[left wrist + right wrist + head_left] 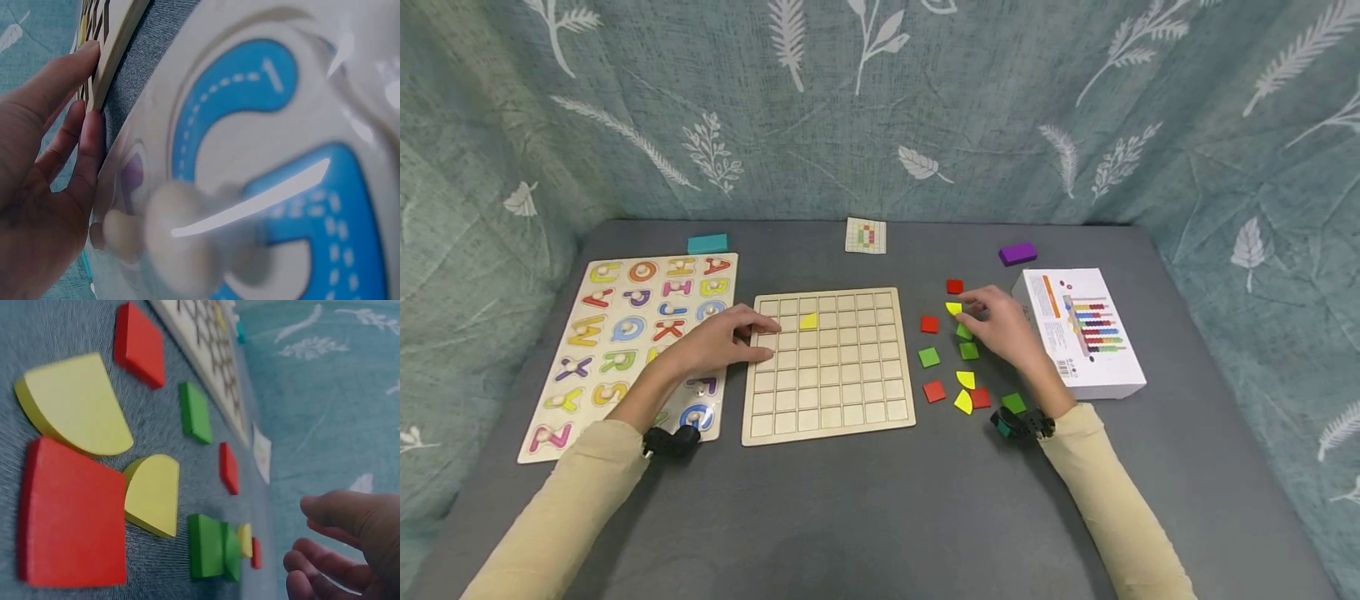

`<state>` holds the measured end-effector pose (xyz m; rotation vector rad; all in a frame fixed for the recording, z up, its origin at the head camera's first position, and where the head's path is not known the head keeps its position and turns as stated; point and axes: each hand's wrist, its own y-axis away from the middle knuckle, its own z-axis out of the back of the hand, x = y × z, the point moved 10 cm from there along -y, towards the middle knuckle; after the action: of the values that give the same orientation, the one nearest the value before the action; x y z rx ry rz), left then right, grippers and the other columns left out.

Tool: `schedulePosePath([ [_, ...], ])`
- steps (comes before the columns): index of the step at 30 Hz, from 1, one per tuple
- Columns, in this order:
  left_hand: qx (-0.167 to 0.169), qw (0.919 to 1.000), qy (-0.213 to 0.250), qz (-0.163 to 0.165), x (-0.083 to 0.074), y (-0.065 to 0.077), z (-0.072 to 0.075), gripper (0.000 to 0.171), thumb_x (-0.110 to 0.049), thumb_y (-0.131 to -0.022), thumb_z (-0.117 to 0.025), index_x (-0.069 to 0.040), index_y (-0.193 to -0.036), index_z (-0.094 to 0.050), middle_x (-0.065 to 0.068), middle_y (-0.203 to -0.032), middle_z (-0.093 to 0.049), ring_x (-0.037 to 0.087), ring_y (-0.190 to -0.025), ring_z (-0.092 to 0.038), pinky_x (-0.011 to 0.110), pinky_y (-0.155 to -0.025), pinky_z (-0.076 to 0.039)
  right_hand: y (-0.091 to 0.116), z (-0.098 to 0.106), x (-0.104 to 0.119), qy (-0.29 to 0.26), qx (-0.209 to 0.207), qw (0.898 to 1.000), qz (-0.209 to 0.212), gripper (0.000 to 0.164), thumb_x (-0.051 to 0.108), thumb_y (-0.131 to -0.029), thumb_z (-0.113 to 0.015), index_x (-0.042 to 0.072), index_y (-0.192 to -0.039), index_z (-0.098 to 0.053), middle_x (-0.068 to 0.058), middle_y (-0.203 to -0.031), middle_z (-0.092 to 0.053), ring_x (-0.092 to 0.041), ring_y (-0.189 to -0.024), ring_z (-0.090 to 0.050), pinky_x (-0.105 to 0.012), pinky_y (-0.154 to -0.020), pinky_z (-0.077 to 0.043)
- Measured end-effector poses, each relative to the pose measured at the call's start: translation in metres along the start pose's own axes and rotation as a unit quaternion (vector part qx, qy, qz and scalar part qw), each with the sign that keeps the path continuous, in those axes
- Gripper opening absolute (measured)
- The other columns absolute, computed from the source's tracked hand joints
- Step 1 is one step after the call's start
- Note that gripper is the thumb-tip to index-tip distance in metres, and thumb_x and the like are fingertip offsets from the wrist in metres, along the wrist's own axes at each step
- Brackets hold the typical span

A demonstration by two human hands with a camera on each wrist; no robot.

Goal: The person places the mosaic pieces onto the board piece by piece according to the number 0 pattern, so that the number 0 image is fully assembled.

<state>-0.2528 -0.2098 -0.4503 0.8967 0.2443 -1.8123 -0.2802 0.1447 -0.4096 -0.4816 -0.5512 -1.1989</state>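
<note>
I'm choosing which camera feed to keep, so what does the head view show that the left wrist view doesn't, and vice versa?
Head only: the right hand, loose tiles right of the grid, the white box, purple block and pattern card.

Left wrist only: legible white dashes on the blue G.

Both: left hand, wooden grid, letter board, backdrop cloth.

Home or studio, cannot tell: leafy curtain past far edge of counter, letter board, grid board on top.
</note>
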Motion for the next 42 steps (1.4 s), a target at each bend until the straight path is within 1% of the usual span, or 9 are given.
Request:
schedulePosePath([
  [5, 0.003, 1.0000, 0.002, -0.005, -0.001, 0.002, -0.003, 0.039, -0.024, -0.090, -0.071, -0.012, -0.126, -0.064, 0.007, -0.108, -0.054, 0.018, -0.094, -0.045, 0.028, -0.082, -0.044, -0.010, -0.015, -0.008, 0.024, 0.027, 0.999, -0.008, 0.031, 0.013, -0.091, -0.067, 0.000, -0.119, -0.067, -0.021, -0.117, -0.061, -0.032, -0.098, -0.060, -0.045, -0.082, -0.048],
  [10, 0.004, 0.9997, 0.010, -0.022, -0.005, 0.001, -0.002, 0.040, -0.026, -0.089, -0.071, -0.010, -0.125, -0.064, 0.008, -0.107, -0.055, 0.018, -0.092, -0.045, 0.026, -0.078, -0.042, -0.017, -0.019, -0.015, 0.033, 0.039, 0.999, -0.012, 0.029, 0.011, -0.090, -0.067, -0.001, -0.117, -0.068, -0.021, -0.113, -0.063, -0.031, -0.097, -0.061, -0.044, -0.083, -0.049],
  [17, 0.006, 0.9998, 0.009, -0.015, -0.003, 0.001, -0.001, 0.038, -0.025, -0.089, -0.072, -0.011, -0.124, -0.065, 0.008, -0.105, -0.054, 0.018, -0.091, -0.045, 0.026, -0.078, -0.041, -0.025, -0.025, -0.018, 0.048, 0.049, 0.998, -0.012, 0.027, 0.011, -0.089, -0.069, -0.002, -0.113, -0.070, -0.022, -0.109, -0.063, -0.032, -0.097, -0.062, -0.044, -0.085, -0.050],
  [20, 0.004, 0.9999, 0.009, -0.013, -0.002, 0.003, -0.001, 0.039, -0.025, -0.089, -0.072, -0.011, -0.124, -0.065, 0.008, -0.105, -0.054, 0.018, -0.091, -0.045, 0.026, -0.078, -0.041, -0.027, -0.027, -0.017, 0.053, 0.057, 0.997, -0.015, 0.026, 0.010, -0.088, -0.070, -0.001, -0.111, -0.071, -0.021, -0.107, -0.063, -0.033, -0.097, -0.062, -0.045, -0.085, -0.050],
  [26, 0.001, 0.9999, 0.007, -0.013, -0.002, 0.005, -0.001, 0.040, -0.027, -0.088, -0.072, -0.010, -0.124, -0.065, 0.008, -0.105, -0.054, 0.017, -0.091, -0.045, 0.026, -0.077, -0.041, -0.029, -0.029, -0.010, 0.088, 0.075, 0.993, -0.022, 0.023, 0.011, -0.087, -0.071, -0.001, -0.106, -0.073, -0.020, -0.105, -0.063, -0.033, -0.098, -0.062, -0.046, -0.086, -0.049],
  [31, -0.001, 0.9999, 0.006, -0.012, -0.003, 0.005, 0.001, 0.039, -0.025, -0.089, -0.072, -0.010, -0.124, -0.064, 0.008, -0.106, -0.054, 0.018, -0.092, -0.045, 0.027, -0.078, -0.041, -0.033, -0.028, -0.001, 0.118, 0.074, 0.990, -0.003, 0.023, 0.011, -0.085, -0.073, -0.004, -0.102, -0.073, -0.022, -0.101, -0.064, -0.035, -0.095, -0.063, -0.047, -0.084, -0.050],
  [34, 0.000, 0.9998, 0.006, -0.019, -0.004, 0.002, 0.001, 0.040, -0.026, -0.089, -0.072, -0.010, -0.125, -0.064, 0.008, -0.107, -0.055, 0.018, -0.092, -0.045, 0.027, -0.078, -0.041, -0.035, -0.028, -0.001, 0.131, 0.073, 0.989, -0.002, 0.022, 0.010, -0.085, -0.074, -0.005, -0.100, -0.073, -0.022, -0.099, -0.064, -0.035, -0.093, -0.062, -0.046, -0.082, -0.050],
  [38, -0.001, 0.9997, 0.001, -0.023, -0.004, -0.001, 0.001, 0.040, -0.026, -0.089, -0.072, -0.011, -0.124, -0.064, 0.008, -0.107, -0.055, 0.017, -0.092, -0.045, 0.026, -0.078, -0.041, -0.037, -0.026, -0.001, 0.138, 0.072, 0.988, -0.003, 0.020, 0.010, -0.085, -0.074, -0.005, -0.098, -0.073, -0.021, -0.097, -0.065, -0.034, -0.091, -0.062, -0.046, -0.081, -0.050],
  [42, -0.004, 0.9998, 0.001, -0.018, -0.003, 0.000, 0.002, 0.039, -0.025, -0.088, -0.072, -0.011, -0.124, -0.065, 0.008, -0.105, -0.054, 0.018, -0.091, -0.045, 0.027, -0.078, -0.041, -0.040, -0.027, -0.001, 0.135, 0.072, 0.988, -0.002, 0.019, 0.009, -0.085, -0.073, -0.004, -0.097, -0.074, -0.021, -0.097, -0.067, -0.034, -0.091, -0.064, -0.046, -0.082, -0.050],
])
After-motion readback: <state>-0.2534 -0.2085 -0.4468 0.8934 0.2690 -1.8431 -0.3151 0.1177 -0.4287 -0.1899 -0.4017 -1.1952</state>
